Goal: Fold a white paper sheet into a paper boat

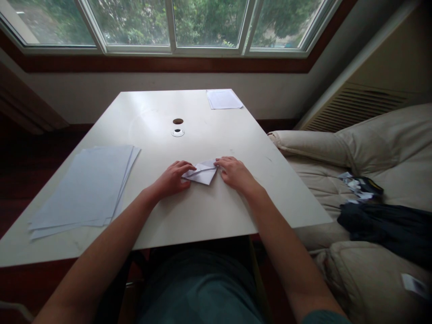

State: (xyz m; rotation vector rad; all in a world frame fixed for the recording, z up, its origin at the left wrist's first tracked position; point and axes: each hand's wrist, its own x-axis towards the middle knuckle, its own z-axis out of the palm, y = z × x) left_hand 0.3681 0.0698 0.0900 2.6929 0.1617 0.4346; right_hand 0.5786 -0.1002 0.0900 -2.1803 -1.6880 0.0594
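Observation:
A small folded sheet of white paper [203,173] lies on the white table in front of me, with several creased flaps and a pointed corner towards me. My left hand [173,178] grips its left end, the fingers on top and the thumb low at the near side. At the right end, my right hand [233,172] pinches the paper's upper corner between curled fingers and thumb. The fingertips cover both ends of the folded paper.
A loose stack of white sheets [84,189] lies on the table's left side. More paper [224,99] rests at the far right corner. Beyond the middle are a round hole [177,121] and a ring-shaped cap [177,132]. A beige sofa [310,144] holding dark cloth stands right.

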